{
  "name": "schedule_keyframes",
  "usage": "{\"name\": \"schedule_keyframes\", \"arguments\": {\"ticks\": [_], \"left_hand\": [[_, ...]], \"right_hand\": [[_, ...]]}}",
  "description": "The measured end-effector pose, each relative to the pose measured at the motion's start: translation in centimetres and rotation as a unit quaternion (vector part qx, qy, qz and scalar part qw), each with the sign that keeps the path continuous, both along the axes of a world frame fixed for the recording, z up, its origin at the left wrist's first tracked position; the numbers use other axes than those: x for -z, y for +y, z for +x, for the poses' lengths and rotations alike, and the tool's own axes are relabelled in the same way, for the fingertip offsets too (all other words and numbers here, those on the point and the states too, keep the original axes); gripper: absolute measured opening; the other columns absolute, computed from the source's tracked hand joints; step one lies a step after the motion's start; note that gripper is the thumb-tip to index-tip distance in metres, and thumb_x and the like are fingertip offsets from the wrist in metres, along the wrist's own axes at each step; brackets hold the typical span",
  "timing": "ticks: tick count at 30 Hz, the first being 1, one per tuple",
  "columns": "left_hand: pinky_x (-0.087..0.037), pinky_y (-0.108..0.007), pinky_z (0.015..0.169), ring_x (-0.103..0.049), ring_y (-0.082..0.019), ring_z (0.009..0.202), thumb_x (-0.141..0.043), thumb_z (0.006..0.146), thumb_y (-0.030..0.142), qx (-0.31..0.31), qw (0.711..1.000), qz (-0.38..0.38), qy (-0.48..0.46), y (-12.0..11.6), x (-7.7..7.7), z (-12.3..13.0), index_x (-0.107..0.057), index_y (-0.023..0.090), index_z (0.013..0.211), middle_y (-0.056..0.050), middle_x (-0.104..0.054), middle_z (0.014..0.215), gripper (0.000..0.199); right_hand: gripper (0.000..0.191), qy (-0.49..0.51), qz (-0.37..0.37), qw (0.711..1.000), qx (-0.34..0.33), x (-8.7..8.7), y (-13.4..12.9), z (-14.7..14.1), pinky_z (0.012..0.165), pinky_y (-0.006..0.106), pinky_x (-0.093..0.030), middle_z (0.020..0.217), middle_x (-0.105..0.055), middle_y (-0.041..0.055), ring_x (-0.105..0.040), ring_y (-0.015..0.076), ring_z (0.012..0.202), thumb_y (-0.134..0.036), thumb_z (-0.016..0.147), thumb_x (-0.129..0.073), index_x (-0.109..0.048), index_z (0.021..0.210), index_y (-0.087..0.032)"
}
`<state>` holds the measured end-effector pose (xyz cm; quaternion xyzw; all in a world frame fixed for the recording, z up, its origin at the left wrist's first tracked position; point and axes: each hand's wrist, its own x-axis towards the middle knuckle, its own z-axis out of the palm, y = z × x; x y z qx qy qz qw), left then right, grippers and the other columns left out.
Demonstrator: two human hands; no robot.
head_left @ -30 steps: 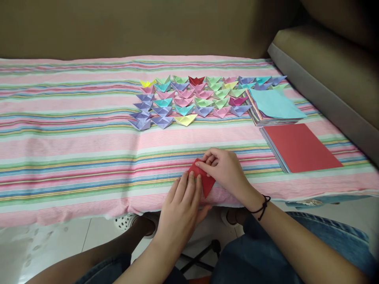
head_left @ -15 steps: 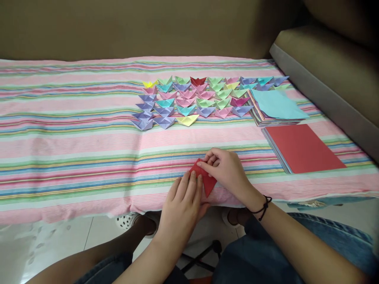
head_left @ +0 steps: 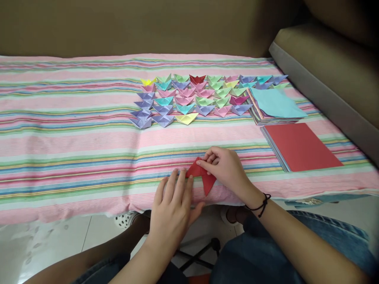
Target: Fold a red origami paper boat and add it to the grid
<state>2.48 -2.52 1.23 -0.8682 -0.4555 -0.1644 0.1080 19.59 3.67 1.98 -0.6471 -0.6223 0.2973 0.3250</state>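
Observation:
A folded piece of red paper (head_left: 209, 183) lies near the front edge of the striped cloth, one pointed flap aimed toward me. My right hand (head_left: 225, 167) pinches its upper right part between thumb and curled fingers, covering that side. Just left of the paper, my left hand (head_left: 174, 201) rests palm down with its fingers stretched out on the cloth. Its fingertips are close to the paper's left corner; whether they touch it I cannot tell.
Several rows of small folded paper boats (head_left: 186, 108) in many colours stand beyond my hands. To the right lie a stack of paper with light blue on top (head_left: 276, 103) and a stack topped with red (head_left: 302, 148). A brown cushion (head_left: 325, 67) borders the striped cloth (head_left: 74, 146).
My left hand has slid left off the red paper, uncovering its left corner. My right hand keeps its pinch in nearly the same place.

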Motion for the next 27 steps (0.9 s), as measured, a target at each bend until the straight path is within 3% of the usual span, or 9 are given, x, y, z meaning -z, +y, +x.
{"name": "schedule_keyframes", "arguments": {"ticks": [14,19,23,27], "left_hand": [[-0.045,-0.046,0.085,-0.058,-0.031,0.103,-0.054,0.084,0.033,-0.023,0.999,-0.012,-0.044,0.9,-1.1,-1.6,-0.066,0.015,0.101,-0.011,-0.066,0.111,0.027],[-0.048,-0.039,0.084,-0.056,-0.025,0.103,-0.052,0.086,0.023,0.011,0.992,-0.05,-0.115,1.6,-1.3,-2.3,-0.061,0.013,0.108,-0.011,-0.065,0.111,0.026],[-0.044,-0.04,0.094,-0.05,-0.025,0.116,-0.048,0.087,0.02,0.114,0.989,-0.049,-0.077,1.6,-0.5,-1.5,-0.053,0.009,0.121,-0.013,-0.06,0.122,0.036],[-0.046,-0.04,0.092,-0.052,-0.027,0.113,-0.047,0.088,0.022,0.114,0.991,-0.041,-0.047,1.2,0.1,-0.6,-0.054,0.006,0.12,-0.014,-0.06,0.122,0.036]], "right_hand": [[0.019,0.015,0.008,1.0,-0.013,0.2,-0.2,0.2,0.047,0.024,-0.043,0.05,-0.06,-0.0017,-0.061,0.0152,0.049,-0.03,0.073,-0.067,-0.054,0.065,-0.02],[0.02,0.013,0.013,1.0,-0.015,0.3,-0.1,0.1,0.047,0.024,-0.043,0.05,-0.06,-0.0015,-0.061,0.0158,0.049,-0.031,0.073,-0.066,-0.053,0.064,-0.019],[0.019,0.02,0.018,1.0,-0.009,0.4,0.0,-0.1,0.047,0.024,-0.044,0.052,-0.06,-0.001,-0.06,0.0151,0.048,-0.031,0.073,-0.067,-0.054,0.064,-0.019],[0.016,0.098,0.038,0.994,-0.044,-2.0,-1.4,0.4,0.047,0.025,-0.046,0.056,-0.059,-0.0012,-0.058,0.0131,0.047,-0.032,0.077,-0.064,-0.058,0.071,-0.018]]}}
